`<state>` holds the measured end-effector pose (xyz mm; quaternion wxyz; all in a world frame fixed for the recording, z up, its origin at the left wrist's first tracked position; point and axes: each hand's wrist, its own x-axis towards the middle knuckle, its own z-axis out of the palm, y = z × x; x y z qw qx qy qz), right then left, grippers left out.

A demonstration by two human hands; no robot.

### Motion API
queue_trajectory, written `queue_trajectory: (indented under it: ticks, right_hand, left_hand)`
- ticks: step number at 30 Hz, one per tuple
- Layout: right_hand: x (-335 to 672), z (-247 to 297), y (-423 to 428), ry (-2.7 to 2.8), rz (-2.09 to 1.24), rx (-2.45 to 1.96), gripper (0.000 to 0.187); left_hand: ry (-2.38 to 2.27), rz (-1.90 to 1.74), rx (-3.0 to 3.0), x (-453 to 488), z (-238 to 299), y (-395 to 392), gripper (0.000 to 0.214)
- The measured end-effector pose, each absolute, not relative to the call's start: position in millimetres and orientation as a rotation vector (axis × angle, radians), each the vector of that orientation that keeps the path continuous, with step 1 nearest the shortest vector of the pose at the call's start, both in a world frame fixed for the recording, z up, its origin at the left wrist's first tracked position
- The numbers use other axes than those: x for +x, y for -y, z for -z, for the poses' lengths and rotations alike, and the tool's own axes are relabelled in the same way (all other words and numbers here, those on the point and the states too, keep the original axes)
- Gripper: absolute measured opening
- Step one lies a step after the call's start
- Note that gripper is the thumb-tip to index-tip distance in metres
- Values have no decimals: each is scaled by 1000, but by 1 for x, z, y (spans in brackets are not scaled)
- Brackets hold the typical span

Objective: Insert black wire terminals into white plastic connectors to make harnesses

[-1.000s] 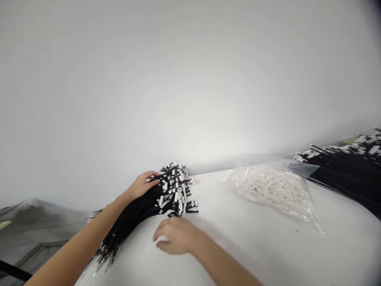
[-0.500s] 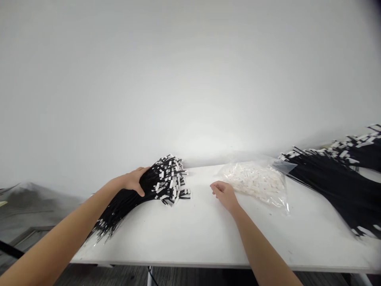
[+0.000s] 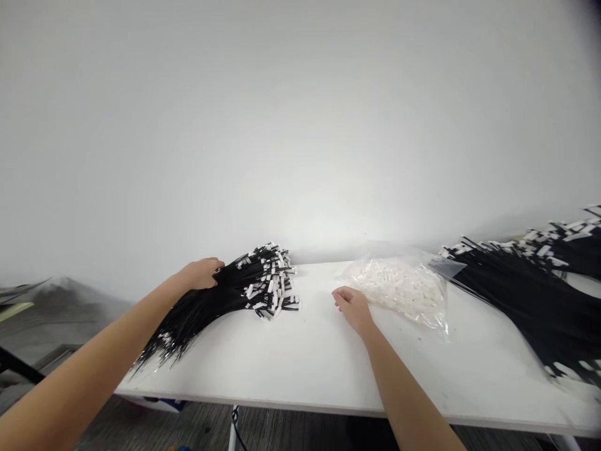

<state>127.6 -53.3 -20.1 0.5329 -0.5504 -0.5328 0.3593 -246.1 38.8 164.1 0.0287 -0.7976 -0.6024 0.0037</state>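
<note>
My left hand point(image 3: 203, 274) is closed at the back edge of a bundle of black cables point(image 3: 225, 294), its fingers curled over some of the strands. White connectors point(image 3: 272, 285) cap the bundle's right end, while thin bare-looking tips fan out at its lower left. My right hand point(image 3: 351, 305) hovers over or rests on the table with fingers curled together; whatever may be in them is hidden. Just to its right lies a clear plastic bag point(image 3: 401, 288) full of small white pieces.
A larger pile of black cables with white ends point(image 3: 521, 294) covers the right side of the white table point(image 3: 282, 369). A pale wall point(image 3: 300, 125) rises directly behind. Under the front edge hangs a dark cord point(image 3: 237, 426).
My left hand has slid back and left along the bundle, and its spread thumb and fingers have closed. My right hand stays nearly still. The view has shifted slightly.
</note>
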Motion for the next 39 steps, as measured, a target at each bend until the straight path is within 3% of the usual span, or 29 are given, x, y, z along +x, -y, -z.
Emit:
queue_trajectory:
  ticks: [3,5,15,19,30,39]
  right_hand:
    - [128,21,52,1276,-849,-1317,25]
    - [128,21,52,1284,-845,-1321,25]
    - [128,21,52,1329,-783,-1335,25]
    - [130,22,52,1380,-701,-1337,29]
    - [59,-24,63,1854,-141,-1107,25]
    - [-19,-49,21,1965,203,-1081,31]
  left_hand:
    - [1854,-66,-2510,-237,-164,-40,83]
    - [1805,22,-2600,-227,-162,-41,90]
    - [1604,575,-2799,-172,-140,-55,37]
    - [1784,939,-2618,-176,-149,-66,31]
    - [1826,1875,-2048,-217,-230,-64,14]
    - [1394,2068,-1658,-236,-336,-56,12]
